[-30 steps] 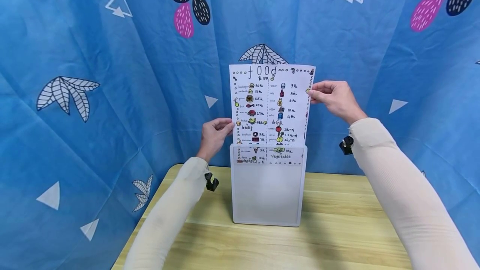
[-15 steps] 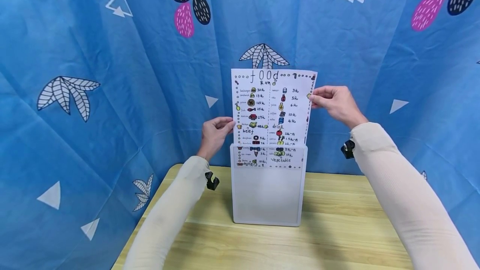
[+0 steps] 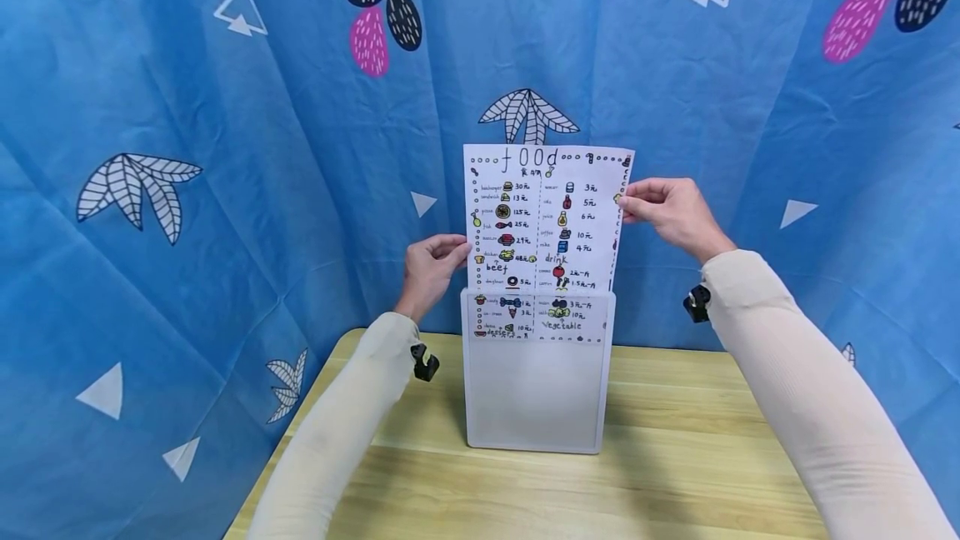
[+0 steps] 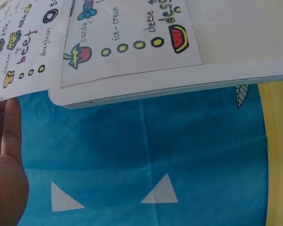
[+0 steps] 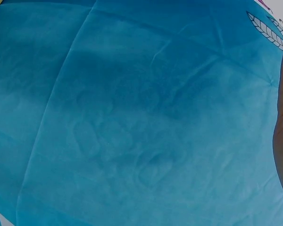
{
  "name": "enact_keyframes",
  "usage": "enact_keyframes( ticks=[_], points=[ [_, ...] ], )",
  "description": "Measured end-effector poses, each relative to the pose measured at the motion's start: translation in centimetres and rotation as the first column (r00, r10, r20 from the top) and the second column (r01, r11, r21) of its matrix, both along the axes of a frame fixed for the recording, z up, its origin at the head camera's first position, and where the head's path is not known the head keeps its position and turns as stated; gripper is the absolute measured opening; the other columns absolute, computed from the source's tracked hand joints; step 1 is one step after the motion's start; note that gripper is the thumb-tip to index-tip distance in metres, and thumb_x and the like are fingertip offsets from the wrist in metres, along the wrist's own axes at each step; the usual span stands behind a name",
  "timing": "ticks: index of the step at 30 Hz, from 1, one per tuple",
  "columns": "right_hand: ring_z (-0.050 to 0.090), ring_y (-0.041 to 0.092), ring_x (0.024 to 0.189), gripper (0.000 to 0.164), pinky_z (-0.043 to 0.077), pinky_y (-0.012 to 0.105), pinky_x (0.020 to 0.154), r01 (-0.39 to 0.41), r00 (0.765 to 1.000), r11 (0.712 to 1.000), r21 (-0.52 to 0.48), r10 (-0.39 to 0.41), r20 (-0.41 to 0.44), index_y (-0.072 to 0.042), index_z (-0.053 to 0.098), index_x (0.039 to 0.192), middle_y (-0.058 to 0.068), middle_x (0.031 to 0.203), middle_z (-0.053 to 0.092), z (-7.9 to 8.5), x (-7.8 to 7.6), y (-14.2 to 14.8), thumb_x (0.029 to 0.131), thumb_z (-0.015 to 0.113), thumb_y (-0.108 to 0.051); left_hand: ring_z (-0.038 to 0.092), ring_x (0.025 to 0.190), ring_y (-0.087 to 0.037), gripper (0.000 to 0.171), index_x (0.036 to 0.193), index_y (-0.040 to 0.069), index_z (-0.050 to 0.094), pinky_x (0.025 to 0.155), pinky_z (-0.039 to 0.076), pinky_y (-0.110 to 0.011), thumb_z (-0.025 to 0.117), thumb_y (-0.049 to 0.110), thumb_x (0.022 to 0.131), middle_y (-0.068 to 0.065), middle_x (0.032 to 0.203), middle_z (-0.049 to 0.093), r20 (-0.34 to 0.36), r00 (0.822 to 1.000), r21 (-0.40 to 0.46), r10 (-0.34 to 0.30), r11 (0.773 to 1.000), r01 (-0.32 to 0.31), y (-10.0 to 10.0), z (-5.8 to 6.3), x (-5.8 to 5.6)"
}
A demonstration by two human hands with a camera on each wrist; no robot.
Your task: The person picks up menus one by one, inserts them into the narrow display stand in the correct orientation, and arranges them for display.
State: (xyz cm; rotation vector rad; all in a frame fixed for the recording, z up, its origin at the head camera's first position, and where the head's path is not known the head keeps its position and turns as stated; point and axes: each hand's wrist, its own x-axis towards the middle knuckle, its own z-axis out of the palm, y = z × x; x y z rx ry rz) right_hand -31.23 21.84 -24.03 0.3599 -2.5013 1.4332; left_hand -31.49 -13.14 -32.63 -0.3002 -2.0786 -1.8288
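A white paper menu point(image 3: 517, 227) headed "food", with small coloured drawings and prices, stands upright in the head view. Its lower strip sits inside a clear, white-edged sign holder point(image 3: 534, 398) that stands on the table. My left hand point(image 3: 431, 273) pinches the paper's left edge just above the holder's top rim. Higher up, my right hand point(image 3: 675, 211) pinches the right edge between thumb and fingers. In the left wrist view, the paper's bottom corner with a watermelon drawing point(image 4: 179, 39) shows through the holder's front, and part of my left hand point(image 4: 7, 155) appears at the left.
A light wooden table point(image 3: 675, 423) lies under the holder. Behind and to the left hangs a blue curtain point(image 3: 300, 148) with leaf and triangle prints, close to the table's back edge. Black wrist mounts point(image 3: 425, 363) sit on both long white sleeves point(image 3: 795, 373).
The paper has slid down a little further into the holder. My right hand has lowered with it, while the left hand and the holder stay nearly still.
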Motion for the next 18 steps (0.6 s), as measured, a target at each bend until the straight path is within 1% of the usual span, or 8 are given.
enact_keyframes(
  ticks=[1, 3, 4, 6, 9, 13, 16, 18],
  points=[
    [0.072, 0.008, 0.082, 0.037, 0.052, 0.035, 0.097, 0.003, 1.000, 1.000, 0.002, -0.003, 0.003, 0.002, 0.068, 0.118, 0.005, 0.102, 0.074, 0.1, 0.1, 0.0, 0.096, 0.070, -0.027, 0.073, 0.089, -0.022, 0.018, 0.106, -0.003, 0.073, 0.079, 0.059, -0.027, 0.073, 0.007, 0.091, -0.017, 0.102, 0.073, 0.003, 1.000, -0.001, 0.001, 1.000, -0.001, 0.0, 0.0, 0.0],
    [0.073, 0.010, 0.083, 0.039, 0.049, 0.044, 0.102, 0.003, 1.000, 1.000, -0.003, -0.003, -0.001, 0.002, 0.068, 0.118, 0.006, 0.103, 0.074, 0.3, 0.1, -0.1, 0.095, 0.070, -0.029, 0.073, 0.089, -0.022, 0.018, 0.107, -0.003, 0.073, 0.079, 0.059, -0.027, 0.073, 0.007, 0.091, -0.017, 0.102, 0.073, 0.006, 1.000, -0.002, 0.004, 1.000, -0.004, 0.0, 0.0, 0.0],
    [0.072, 0.009, 0.082, 0.040, 0.048, 0.046, 0.103, 0.004, 1.000, 1.000, -0.005, -0.004, -0.007, 0.002, 0.068, 0.118, 0.005, 0.103, 0.074, 0.4, 0.2, -0.1, 0.094, 0.071, -0.030, 0.073, 0.089, -0.022, 0.018, 0.106, -0.003, 0.073, 0.079, 0.059, -0.027, 0.073, 0.007, 0.091, -0.017, 0.102, 0.073, 0.009, 1.000, -0.004, 0.006, 1.000, -0.006, 0.0, 0.0, 0.1],
    [0.072, 0.007, 0.081, 0.041, 0.047, 0.048, 0.103, 0.009, 1.000, 1.000, -0.008, -0.009, -0.030, 0.002, 0.068, 0.118, 0.004, 0.102, 0.075, 0.7, 0.2, -0.3, 0.094, 0.071, -0.032, 0.073, 0.089, -0.023, 0.018, 0.106, -0.003, 0.074, 0.079, 0.059, -0.027, 0.073, 0.008, 0.091, -0.017, 0.102, 0.073, 0.010, 1.000, -0.007, 0.010, 1.000, -0.010, 0.0, 0.0, 0.1],
    [0.071, 0.004, 0.078, 0.039, 0.050, 0.042, 0.099, 0.027, 0.997, 0.999, -0.022, -0.028, -0.073, 0.001, 0.069, 0.117, 0.000, 0.099, 0.075, 1.3, 0.1, -0.5, 0.094, 0.071, -0.032, 0.073, 0.089, -0.023, 0.018, 0.106, -0.003, 0.074, 0.079, 0.059, -0.027, 0.073, 0.008, 0.091, -0.016, 0.102, 0.073, 0.011, 1.000, -0.014, 0.014, 1.000, -0.014, 0.0, -0.1, 0.2],
    [0.071, 0.003, 0.077, 0.038, 0.053, 0.029, 0.092, 0.041, 0.995, 0.998, -0.048, -0.045, -0.093, 0.001, 0.069, 0.118, -0.006, 0.096, 0.074, 1.8, 0.0, -0.5, 0.094, 0.071, -0.029, 0.073, 0.089, -0.024, 0.019, 0.107, -0.003, 0.073, 0.079, 0.059, -0.028, 0.073, 0.008, 0.091, -0.016, 0.102, 0.073, 0.009, 1.000, -0.012, 0.004, 1.000, -0.004, 0.0, -0.1, 0.2],
    [0.071, 0.004, 0.077, 0.038, 0.054, 0.021, 0.086, 0.033, 0.995, 0.998, -0.053, -0.038, -0.090, 0.003, 0.067, 0.118, -0.005, 0.096, 0.074, 1.9, 0.0, -0.5, 0.095, 0.071, -0.026, 0.073, 0.090, -0.023, 0.019, 0.107, -0.003, 0.073, 0.079, 0.059, -0.028, 0.073, 0.008, 0.092, -0.016, 0.102, 0.073, 0.007, 1.000, -0.009, -0.002, 1.000, 0.002, 0.0, -0.2, 0.2],
    [0.072, 0.005, 0.078, 0.037, 0.054, 0.017, 0.083, 0.026, 0.995, 0.998, -0.049, -0.031, -0.092, 0.004, 0.067, 0.118, -0.003, 0.097, 0.074, 1.8, 0.0, -0.5, 0.095, 0.070, -0.025, 0.073, 0.090, -0.023, 0.018, 0.107, -0.003, 0.073, 0.079, 0.059, -0.027, 0.073, 0.008, 0.092, -0.016, 0.102, 0.073, 0.007, 1.000, -0.011, 0.000, 1.000, 0.000, 0.0, -0.2, 0.2]
  ],
)
